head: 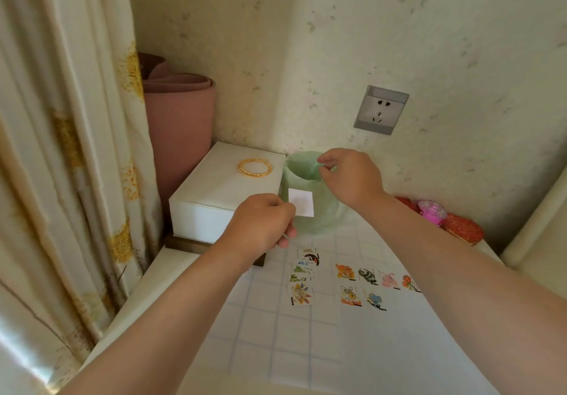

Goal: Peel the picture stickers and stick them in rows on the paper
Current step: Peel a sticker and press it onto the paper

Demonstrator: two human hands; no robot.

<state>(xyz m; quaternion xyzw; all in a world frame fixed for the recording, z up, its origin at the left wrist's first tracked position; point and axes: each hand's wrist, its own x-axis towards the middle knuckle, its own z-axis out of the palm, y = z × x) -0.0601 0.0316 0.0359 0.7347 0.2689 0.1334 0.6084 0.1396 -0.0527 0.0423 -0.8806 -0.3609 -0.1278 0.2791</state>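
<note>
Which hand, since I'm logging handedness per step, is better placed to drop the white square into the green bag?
Left. The left hand pinches the white square right beside the green bag, near its mouth; the right hand pinches the bag's rim, probably holding it open.

Left hand (260,224) pinches a white backing square (301,202) near the green bin (325,213) (right hand (352,178) pinches its rim).

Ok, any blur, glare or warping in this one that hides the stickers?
Head view: soft even light, no hard shadows; curtain overexposed bottom left; wide-angle bends the frame edges; stickers on the paper small, slightly soft, unobscured; white square in left hand crisp.
</note>
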